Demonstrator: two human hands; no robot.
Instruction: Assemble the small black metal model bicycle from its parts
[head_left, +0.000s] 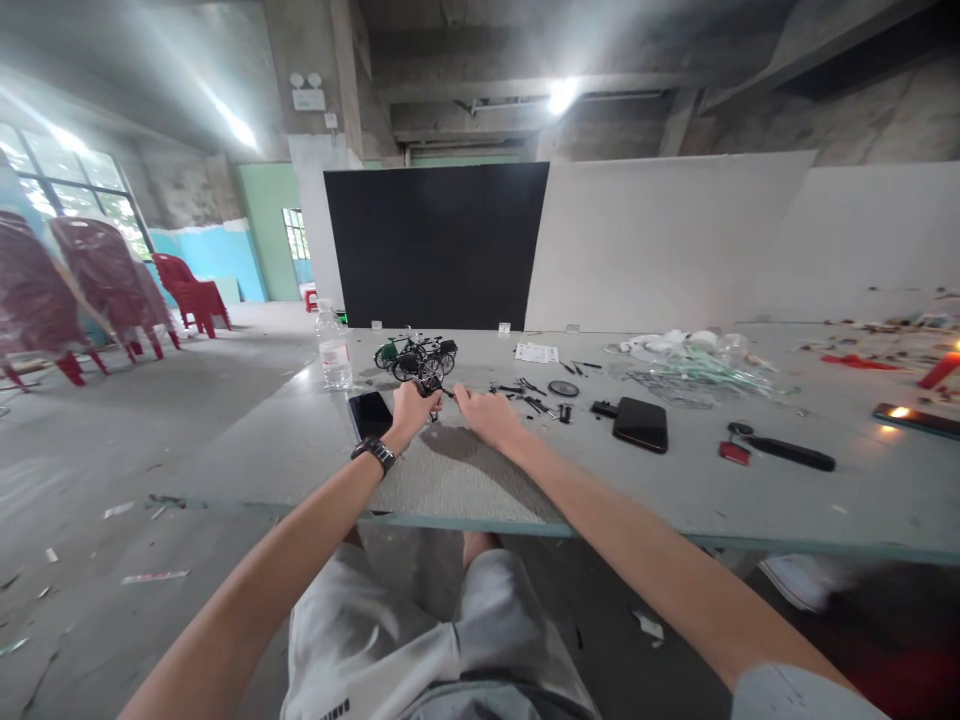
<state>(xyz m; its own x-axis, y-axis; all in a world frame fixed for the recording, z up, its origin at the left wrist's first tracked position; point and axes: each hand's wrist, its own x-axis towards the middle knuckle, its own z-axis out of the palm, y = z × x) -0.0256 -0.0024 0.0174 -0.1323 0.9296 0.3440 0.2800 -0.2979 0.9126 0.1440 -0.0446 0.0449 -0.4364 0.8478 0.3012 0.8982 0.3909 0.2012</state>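
Observation:
My left hand is closed around a small black model bicycle part, held just above the near side of the table. My right hand pinches a thin black piece at the side of that part; the fingertips hide its exact shape. Directly behind the hands stand several assembled miniature bicycles, dark with a green patch at the left. Loose black model parts and a small wheel lie to the right of my right hand. A phone lies beside my left wrist.
A water bottle stands at the back left. Rightward are a printed sheet, a black flat device, a black-handled tool and plastic bags with part frames. A black board rises behind the table.

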